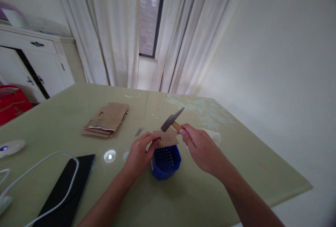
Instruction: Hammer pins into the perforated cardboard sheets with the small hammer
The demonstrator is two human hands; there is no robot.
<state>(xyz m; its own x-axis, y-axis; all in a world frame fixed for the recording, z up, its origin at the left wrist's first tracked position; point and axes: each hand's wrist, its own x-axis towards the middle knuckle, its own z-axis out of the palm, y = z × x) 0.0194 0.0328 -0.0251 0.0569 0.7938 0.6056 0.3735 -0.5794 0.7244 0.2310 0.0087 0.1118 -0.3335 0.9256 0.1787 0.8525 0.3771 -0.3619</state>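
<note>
My right hand [201,146] grips the wooden handle of a small hammer [172,119], whose dark metal head is raised above a perforated cardboard piece [166,137]. That cardboard rests on top of a blue perforated basket [166,162] on the table. My left hand [140,151] pinches the cardboard's left edge with thumb and fingers and touches the basket's left side.
A stack of perforated cardboard pieces [107,119] lies further back on the pale green table [236,171]. A dark tablet [65,188] with a white cable [39,165] across it lies at the left front. A small metal bit [138,132] lies near the cardboard stack. Curtains and a white cabinet stand behind.
</note>
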